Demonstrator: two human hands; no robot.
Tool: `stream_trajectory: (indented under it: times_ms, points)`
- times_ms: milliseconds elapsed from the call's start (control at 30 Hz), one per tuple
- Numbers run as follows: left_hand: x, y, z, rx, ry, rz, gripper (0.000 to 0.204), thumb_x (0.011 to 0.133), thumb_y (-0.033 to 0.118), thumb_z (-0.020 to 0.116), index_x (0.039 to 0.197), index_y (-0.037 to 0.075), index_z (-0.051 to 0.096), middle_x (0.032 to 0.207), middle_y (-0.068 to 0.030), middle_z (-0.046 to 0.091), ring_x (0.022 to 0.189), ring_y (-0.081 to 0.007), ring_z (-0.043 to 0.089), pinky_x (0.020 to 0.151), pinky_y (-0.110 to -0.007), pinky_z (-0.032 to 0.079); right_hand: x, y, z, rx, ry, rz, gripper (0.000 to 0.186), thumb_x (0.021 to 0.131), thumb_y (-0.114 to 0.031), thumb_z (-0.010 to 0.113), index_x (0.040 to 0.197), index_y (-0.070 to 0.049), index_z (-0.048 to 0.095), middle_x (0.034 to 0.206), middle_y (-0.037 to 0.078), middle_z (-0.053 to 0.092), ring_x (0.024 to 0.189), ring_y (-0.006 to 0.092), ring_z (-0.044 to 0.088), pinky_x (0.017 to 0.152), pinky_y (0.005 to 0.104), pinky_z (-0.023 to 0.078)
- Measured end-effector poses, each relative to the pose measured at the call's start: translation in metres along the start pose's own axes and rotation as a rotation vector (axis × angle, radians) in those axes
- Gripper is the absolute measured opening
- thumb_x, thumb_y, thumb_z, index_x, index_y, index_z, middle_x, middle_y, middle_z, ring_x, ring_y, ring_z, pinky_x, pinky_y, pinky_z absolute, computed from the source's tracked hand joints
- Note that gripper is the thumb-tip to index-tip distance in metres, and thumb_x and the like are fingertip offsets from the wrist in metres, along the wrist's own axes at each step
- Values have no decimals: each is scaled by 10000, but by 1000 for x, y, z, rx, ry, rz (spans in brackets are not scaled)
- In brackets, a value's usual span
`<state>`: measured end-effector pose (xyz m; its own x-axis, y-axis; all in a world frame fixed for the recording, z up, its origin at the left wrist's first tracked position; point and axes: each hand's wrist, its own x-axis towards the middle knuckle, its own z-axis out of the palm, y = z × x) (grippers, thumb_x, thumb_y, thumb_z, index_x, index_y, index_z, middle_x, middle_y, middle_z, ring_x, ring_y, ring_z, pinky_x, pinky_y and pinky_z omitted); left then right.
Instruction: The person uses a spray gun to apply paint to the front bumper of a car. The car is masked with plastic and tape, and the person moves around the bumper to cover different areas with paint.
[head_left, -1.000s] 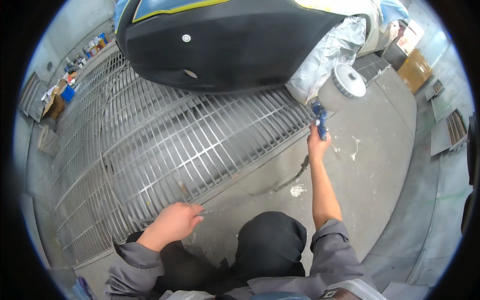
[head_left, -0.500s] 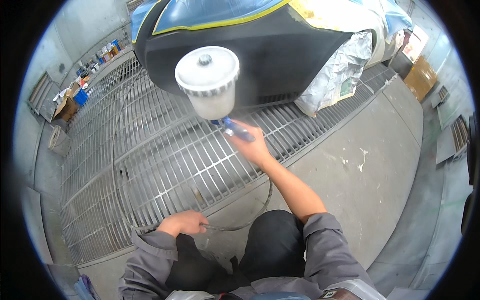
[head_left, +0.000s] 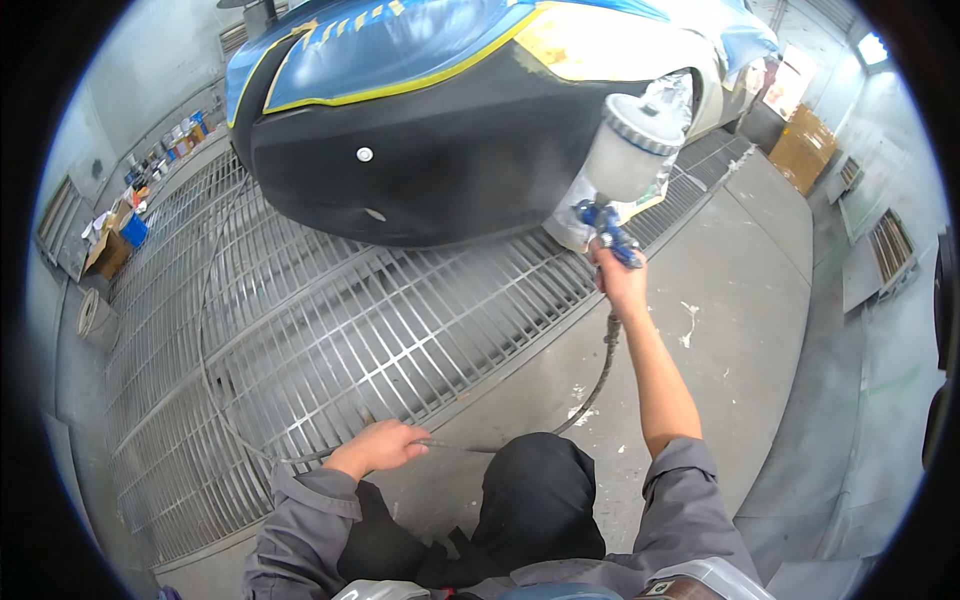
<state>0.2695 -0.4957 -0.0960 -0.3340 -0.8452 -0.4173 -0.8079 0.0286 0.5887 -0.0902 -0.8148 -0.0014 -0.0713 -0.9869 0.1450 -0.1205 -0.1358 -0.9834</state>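
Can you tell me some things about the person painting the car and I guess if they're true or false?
1. The right hand holds a spray gun with a white cup on top. True.
2. The left hand is lifted high in the air. False: it is down low, gripping the hose near the floor.
3. The car's bumper is black. True.
4. The person kneels on green grass. False: the floor is grey concrete beside a metal grate.
5. The hose runs from the gun down toward the left hand. True.
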Motion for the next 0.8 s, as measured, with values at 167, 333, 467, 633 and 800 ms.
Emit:
stream_trajectory:
  times_ms: [167,333,467,633,800]
  points:
    - [17,10,1,-14,72,61,382,1048,345,654,1354,121,703,1173,-199,761,1122,-432,693,963,-524,548,39,-15,-68,-129,246,-81,269,972,-258,773,847,-30,702,665,32,639,465,110,548,420,301,396]
    - [28,-38,20,-89,71,69,391,1036,353,686,1357,130,705,1184,-199,759,1121,-436,692,960,-510,552,34,-45,-46,-95,304,-168,326,961,-302,793,857,-1,727,656,26,643,505,112,563,476,321,438]
    - [27,-51,25,-51,-12,50,419,1020,336,713,1388,136,697,1207,-190,760,1142,-426,688,985,-498,542,-8,-64,27,-169,67,-174,303,936,-278,837,860,1,748,698,-8,652,682,76,569,627,316,483]
    - [23,-72,31,-56,-101,-31,425,999,296,724,1389,131,705,1331,-187,725,1258,-405,654,1044,-491,521,-74,-113,144,-9,-319,-347,335,961,-196,833,1235,-11,778,947,33,781,886,67,663,811,290,560]
    - [12,-82,35,-85,-77,-56,449,992,320,727,1393,121,707,1315,-184,733,1247,-403,662,1032,-484,528,-99,-164,213,-25,-675,-226,348,933,-286,841,1185,-49,793,916,37,786,826,99,695,780,305,564]
